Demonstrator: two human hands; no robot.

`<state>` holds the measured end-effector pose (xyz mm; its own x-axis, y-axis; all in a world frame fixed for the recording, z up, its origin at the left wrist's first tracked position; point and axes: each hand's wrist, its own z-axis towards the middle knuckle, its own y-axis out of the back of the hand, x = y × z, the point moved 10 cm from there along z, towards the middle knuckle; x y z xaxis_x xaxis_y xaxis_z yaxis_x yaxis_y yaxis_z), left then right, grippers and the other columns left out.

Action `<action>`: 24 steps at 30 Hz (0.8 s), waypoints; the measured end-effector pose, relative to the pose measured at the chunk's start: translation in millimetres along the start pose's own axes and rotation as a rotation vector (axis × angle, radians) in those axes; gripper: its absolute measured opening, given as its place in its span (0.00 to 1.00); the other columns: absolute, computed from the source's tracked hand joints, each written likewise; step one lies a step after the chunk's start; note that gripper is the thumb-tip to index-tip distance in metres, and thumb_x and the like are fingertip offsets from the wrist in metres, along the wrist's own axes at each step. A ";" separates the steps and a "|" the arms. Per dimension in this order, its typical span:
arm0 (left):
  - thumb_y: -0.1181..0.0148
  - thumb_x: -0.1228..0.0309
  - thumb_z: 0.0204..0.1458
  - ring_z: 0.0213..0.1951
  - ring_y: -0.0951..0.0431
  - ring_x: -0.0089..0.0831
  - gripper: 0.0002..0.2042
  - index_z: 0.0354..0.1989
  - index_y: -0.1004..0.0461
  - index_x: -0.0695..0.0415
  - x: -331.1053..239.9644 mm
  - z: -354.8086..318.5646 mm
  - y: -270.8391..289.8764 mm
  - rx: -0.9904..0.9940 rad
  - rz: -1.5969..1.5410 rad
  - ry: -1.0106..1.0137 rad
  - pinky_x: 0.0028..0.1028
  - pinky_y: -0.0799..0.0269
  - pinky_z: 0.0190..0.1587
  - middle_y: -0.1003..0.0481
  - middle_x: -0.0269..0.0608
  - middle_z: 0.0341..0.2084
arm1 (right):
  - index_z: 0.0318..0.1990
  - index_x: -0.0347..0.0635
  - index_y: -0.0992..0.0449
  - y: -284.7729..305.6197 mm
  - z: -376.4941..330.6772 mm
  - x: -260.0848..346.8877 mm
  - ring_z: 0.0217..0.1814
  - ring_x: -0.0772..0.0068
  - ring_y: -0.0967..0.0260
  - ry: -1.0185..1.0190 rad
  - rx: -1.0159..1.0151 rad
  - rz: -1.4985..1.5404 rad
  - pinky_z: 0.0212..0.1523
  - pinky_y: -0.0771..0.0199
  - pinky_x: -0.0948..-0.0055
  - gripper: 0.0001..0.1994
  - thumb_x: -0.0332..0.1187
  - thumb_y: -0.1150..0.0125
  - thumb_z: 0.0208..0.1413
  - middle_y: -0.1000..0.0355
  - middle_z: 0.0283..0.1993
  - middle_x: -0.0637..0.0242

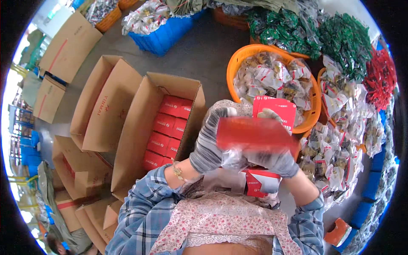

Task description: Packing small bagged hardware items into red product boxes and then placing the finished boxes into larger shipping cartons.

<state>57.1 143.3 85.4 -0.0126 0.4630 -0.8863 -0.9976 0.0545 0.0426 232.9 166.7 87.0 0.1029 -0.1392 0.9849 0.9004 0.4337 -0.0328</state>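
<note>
A red box (255, 134), smeared by motion, is held up in front of me between both hands. My left hand (208, 142), in a grey striped glove, grips its left end. At its right end my right hand (278, 162), also gloved, is wrapped around it, partly hidden by the box. Just below the box, a clear plastic bag (232, 158) shows between the hands; its contents cannot be made out. Flat red cartons (276, 105) lie in a stack behind the right hand. Over my lap is a red and white box (260, 182).
Left of me, a tall cardboard carton (138, 114) holds rows of red boxes (168, 125). More open cartons (104, 102) stand further left. An orange basket (231, 72) of bagged parts is ahead right, with heaped bagged parts (331, 159) beside it. A blue crate (159, 38) sits at the back.
</note>
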 end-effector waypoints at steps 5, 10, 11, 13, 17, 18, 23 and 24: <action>0.33 0.64 0.46 0.58 0.30 0.41 0.32 0.61 0.34 0.59 -15.2 9.2 -5.8 0.148 0.168 -0.158 0.38 0.38 0.64 0.31 0.46 0.57 | 0.70 0.42 0.46 21.7 -11.4 -10.0 0.71 0.59 0.44 -0.168 -0.163 -0.160 0.70 0.45 0.59 0.50 0.46 0.23 0.41 0.39 0.67 0.58; 0.35 0.42 0.43 0.68 0.42 0.50 0.45 0.64 0.37 0.62 -59.5 13.5 -8.9 0.681 0.559 -0.352 0.46 0.52 0.71 0.38 0.54 0.65 | 0.70 0.39 0.44 -12.5 -12.6 36.2 0.74 0.49 0.48 0.406 0.338 -1.285 0.73 0.51 0.56 0.48 0.47 0.30 0.41 0.44 0.71 0.49; 0.34 0.41 0.41 0.70 0.45 0.52 0.48 0.66 0.39 0.63 -60.3 9.6 -16.2 0.829 0.625 -0.309 0.47 0.56 0.72 0.41 0.57 0.66 | 0.70 0.39 0.44 -11.9 -12.7 46.1 0.74 0.49 0.48 0.397 0.338 -1.288 0.73 0.51 0.56 0.48 0.47 0.30 0.41 0.44 0.71 0.49; 0.32 0.43 0.40 0.70 0.47 0.55 0.49 0.66 0.41 0.65 -70.0 10.2 -23.7 0.831 0.702 -0.266 0.48 0.57 0.72 0.42 0.60 0.66 | 0.69 0.35 0.45 -25.1 -7.6 62.2 0.75 0.44 0.51 0.276 0.474 -1.214 0.73 0.52 0.55 0.49 0.46 0.32 0.38 0.48 0.72 0.42; 0.31 0.48 0.37 0.70 0.50 0.62 0.53 0.67 0.46 0.71 -59.4 7.3 -38.2 0.848 0.905 -0.182 0.49 0.58 0.72 0.46 0.68 0.66 | 0.70 0.31 0.47 -40.5 -1.9 60.1 0.77 0.38 0.57 0.205 0.659 -1.377 0.75 0.57 0.54 0.53 0.49 0.33 0.34 0.55 0.73 0.36; 0.31 0.48 0.37 0.70 0.50 0.64 0.53 0.67 0.47 0.73 -57.6 6.3 -41.1 0.861 0.952 -0.189 0.49 0.58 0.72 0.47 0.70 0.66 | 0.70 0.30 0.48 -41.8 -2.9 57.2 0.77 0.36 0.60 0.195 0.712 -1.485 0.75 0.60 0.53 0.55 0.51 0.33 0.33 0.57 0.74 0.35; 0.31 0.50 0.35 0.68 0.50 0.68 0.54 0.67 0.49 0.75 -50.1 3.0 -50.5 0.841 1.151 -0.256 0.50 0.56 0.71 0.47 0.75 0.65 | 0.71 0.30 0.50 -41.1 -2.2 61.2 0.77 0.33 0.61 0.091 0.777 -1.388 0.75 0.60 0.52 0.56 0.51 0.32 0.34 0.58 0.73 0.34; 0.31 0.50 0.35 0.68 0.50 0.68 0.54 0.67 0.49 0.75 -52.5 6.0 -50.3 0.840 1.149 -0.254 0.50 0.56 0.71 0.47 0.75 0.65 | 0.71 0.31 0.50 -37.4 -3.9 64.9 0.77 0.33 0.60 0.088 0.814 -1.294 0.75 0.60 0.51 0.56 0.52 0.32 0.34 0.57 0.73 0.33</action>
<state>108.3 121.5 132.6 -0.6630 0.7447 -0.0757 -0.1094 0.0037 0.9940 207.5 137.9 151.5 -0.4954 -0.8319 0.2499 -0.0762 0.3281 0.9415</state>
